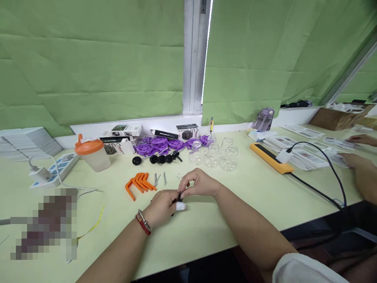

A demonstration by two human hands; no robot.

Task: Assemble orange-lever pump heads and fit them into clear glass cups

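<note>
Near the table's front middle, my left hand [161, 206] is closed around a dark part that is mostly hidden, with white wrapping on the thumb. Between the two hands a small black ridged piece [180, 195] stands up, like a spring or threaded stud. My right hand [202, 183] pinches it from above between thumb and fingers. Beyond the hands lie several orange bent hooks [140, 183], a few metal screws [165, 178] and some tiny bits [178, 176]. Black round knobs [161, 159] line up in front of a pile of purple plastic parts [156, 145].
Clear glass vessels [210, 157] stand behind my right hand. An orange-lidded cup [97, 155] and white power strip [63, 167] sit left. Printed boxes [118, 146] stand at the back. A yellow power strip [266, 157] lies right, near another person's hands [357, 163] and stacked cards [303, 155].
</note>
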